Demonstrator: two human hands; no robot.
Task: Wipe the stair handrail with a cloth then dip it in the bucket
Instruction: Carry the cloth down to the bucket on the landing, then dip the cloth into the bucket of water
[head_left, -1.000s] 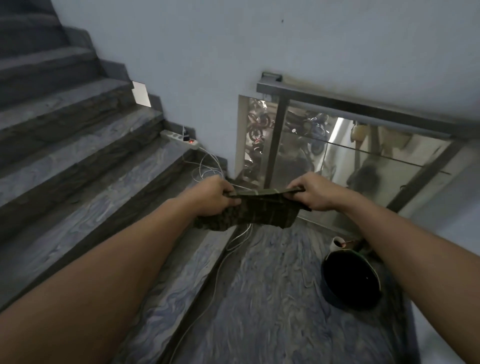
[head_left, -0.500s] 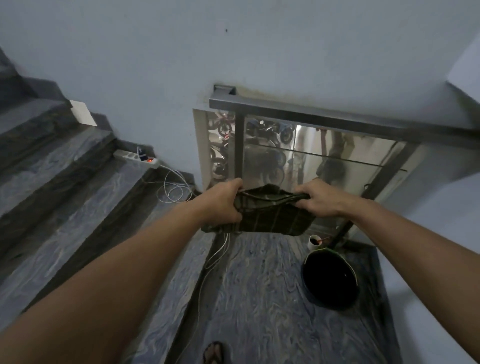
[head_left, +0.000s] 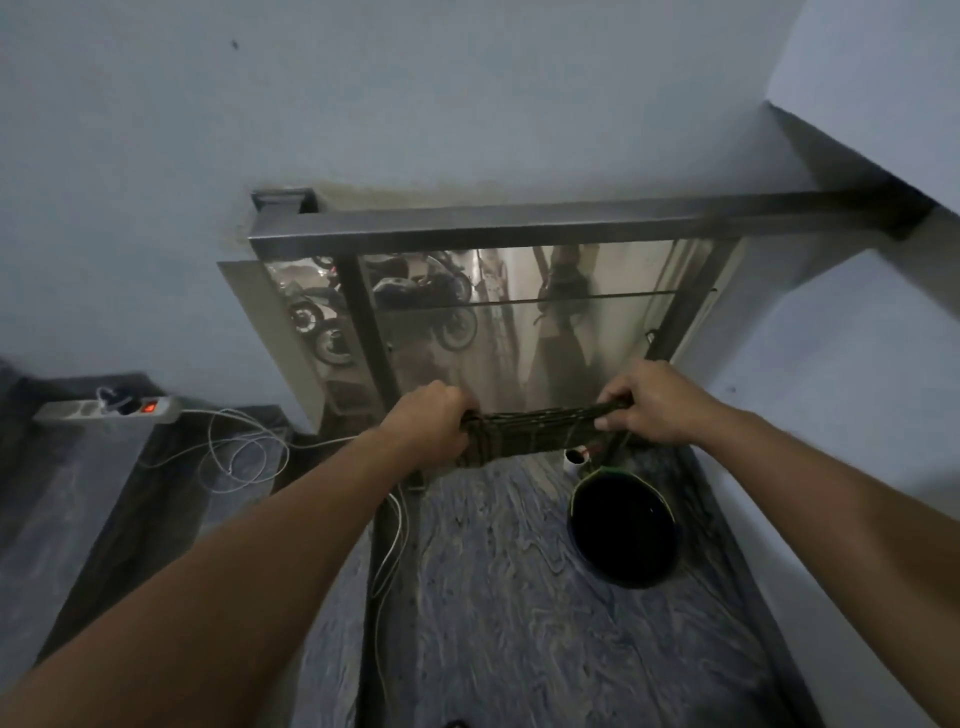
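Head view: with left hand and right hand both closed on the cloth, we should keep it stretched flat for the handrail.

The cloth is dark green with thin stripes, stretched flat and horizontal in the air below the handrail. The handrail is a grey metal bar, running level along the wall. The bucket is dark, round and upright on the floor, under the cloth's right end.
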